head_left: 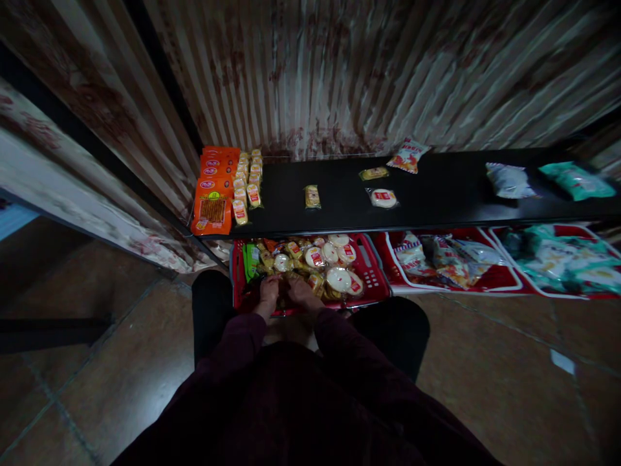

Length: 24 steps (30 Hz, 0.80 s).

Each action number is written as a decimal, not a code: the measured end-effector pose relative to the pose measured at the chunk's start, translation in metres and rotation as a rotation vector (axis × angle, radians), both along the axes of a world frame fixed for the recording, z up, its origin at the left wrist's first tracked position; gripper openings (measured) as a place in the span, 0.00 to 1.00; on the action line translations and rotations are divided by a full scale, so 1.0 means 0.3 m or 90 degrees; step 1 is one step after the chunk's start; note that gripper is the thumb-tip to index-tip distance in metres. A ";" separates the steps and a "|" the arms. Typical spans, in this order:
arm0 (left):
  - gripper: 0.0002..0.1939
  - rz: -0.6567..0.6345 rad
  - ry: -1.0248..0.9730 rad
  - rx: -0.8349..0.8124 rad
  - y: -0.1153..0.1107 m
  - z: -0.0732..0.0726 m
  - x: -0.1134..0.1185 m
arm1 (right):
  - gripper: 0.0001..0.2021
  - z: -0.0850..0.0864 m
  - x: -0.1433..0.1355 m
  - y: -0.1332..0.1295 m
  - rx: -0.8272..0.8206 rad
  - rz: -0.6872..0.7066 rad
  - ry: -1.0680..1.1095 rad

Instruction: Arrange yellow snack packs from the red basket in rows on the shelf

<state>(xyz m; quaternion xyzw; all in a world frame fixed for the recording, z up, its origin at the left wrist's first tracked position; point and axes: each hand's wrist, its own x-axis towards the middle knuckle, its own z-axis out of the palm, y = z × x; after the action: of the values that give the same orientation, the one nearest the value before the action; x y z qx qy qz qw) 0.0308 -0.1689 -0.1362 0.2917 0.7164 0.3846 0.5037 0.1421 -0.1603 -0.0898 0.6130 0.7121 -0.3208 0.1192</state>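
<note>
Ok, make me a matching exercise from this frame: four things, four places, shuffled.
1. Orange packets
2. Left hand
3. Teal bag lying above the baskets
4. Pleated backdrop

A. Behind the black shelf
B. Shelf's right part
C. Reaching into the leftmost red basket
D. Shelf's left end

Pairs: 1-D; 2-C; 3-B; 4-A

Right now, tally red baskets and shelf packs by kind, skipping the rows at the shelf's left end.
Red baskets: 3
Small yellow packs: 2
Round white pack: 1
Orange-and-white bag: 1
Pale bag: 1
Teal bag: 1
Total: 9
</note>
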 end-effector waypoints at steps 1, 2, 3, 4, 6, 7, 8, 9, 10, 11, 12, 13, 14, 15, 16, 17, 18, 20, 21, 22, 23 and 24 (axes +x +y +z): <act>0.12 0.012 -0.007 0.000 0.000 0.003 -0.002 | 0.18 0.000 0.003 0.002 0.001 -0.009 0.001; 0.12 0.024 -0.013 0.003 0.001 0.006 -0.004 | 0.18 0.000 0.006 0.004 0.003 -0.016 0.004; 0.11 0.035 -0.018 0.006 0.003 0.009 -0.005 | 0.17 0.000 0.008 0.006 0.006 -0.022 0.008; 0.10 0.045 -0.022 0.011 0.005 0.011 -0.007 | 0.17 0.001 0.011 0.008 0.011 -0.027 0.014; 0.08 0.062 -0.029 0.019 0.009 0.015 -0.011 | 0.17 0.005 0.018 0.011 0.023 -0.032 0.027; 0.08 0.070 -0.033 0.023 0.011 0.016 -0.013 | 0.17 0.007 0.021 0.013 0.031 -0.036 0.035; 0.08 0.076 -0.038 0.024 0.012 0.017 -0.014 | 0.16 0.010 0.024 0.014 0.038 -0.046 0.045; 0.07 0.082 -0.044 0.024 0.014 0.018 -0.015 | 0.16 0.013 0.027 0.015 0.045 -0.063 0.058; 0.06 0.087 -0.051 0.022 0.014 0.019 -0.016 | 0.16 0.016 0.028 0.015 0.051 -0.083 0.070; 0.05 0.091 -0.058 0.019 0.014 0.020 -0.016 | 0.15 0.018 0.029 0.016 0.055 -0.104 0.081; 0.04 0.096 -0.067 0.015 0.014 0.022 -0.016 | 0.15 0.021 0.029 0.016 0.058 -0.123 0.089; 0.03 0.101 -0.075 0.010 0.013 0.023 -0.016 | 0.15 0.022 0.029 0.017 0.060 -0.137 0.095; 0.02 0.108 -0.083 0.007 0.012 0.024 -0.016 | 0.15 0.023 0.028 0.017 0.061 -0.144 0.096; 0.01 0.116 -0.092 0.004 0.011 0.026 -0.017 | 0.15 0.023 0.027 0.018 0.063 -0.150 0.098; 0.01 0.126 -0.100 0.002 0.010 0.027 -0.017 | 0.15 0.022 0.026 0.019 0.064 -0.157 0.102; 0.02 0.134 -0.108 0.000 0.010 0.028 -0.017 | 0.15 0.021 0.026 0.020 0.065 -0.166 0.106; 0.03 0.142 -0.117 -0.001 0.010 0.028 -0.017 | 0.15 0.019 0.026 0.021 0.066 -0.176 0.110; 0.05 0.155 -0.133 -0.005 0.011 0.030 -0.016 | 0.15 0.013 0.027 0.024 0.068 -0.196 0.120; 0.06 0.160 -0.139 -0.006 0.011 0.032 -0.015 | 0.15 0.008 0.028 0.024 0.070 -0.207 0.126; 0.07 0.164 -0.145 -0.007 0.011 0.035 -0.013 | 0.14 0.004 0.029 0.024 0.072 -0.217 0.133; 0.09 0.169 -0.153 -0.009 0.010 0.038 -0.011 | 0.14 -0.001 0.030 0.024 0.074 -0.228 0.140; 0.10 0.175 -0.163 -0.010 0.008 0.042 -0.008 | 0.14 -0.007 0.031 0.023 0.076 -0.239 0.148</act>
<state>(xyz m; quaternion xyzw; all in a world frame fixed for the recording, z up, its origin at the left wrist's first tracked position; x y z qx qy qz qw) 0.0283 -0.1664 -0.1236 0.1358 0.6823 0.4786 0.5357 0.1513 -0.1534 -0.0918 0.6996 0.6123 -0.3632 -0.0618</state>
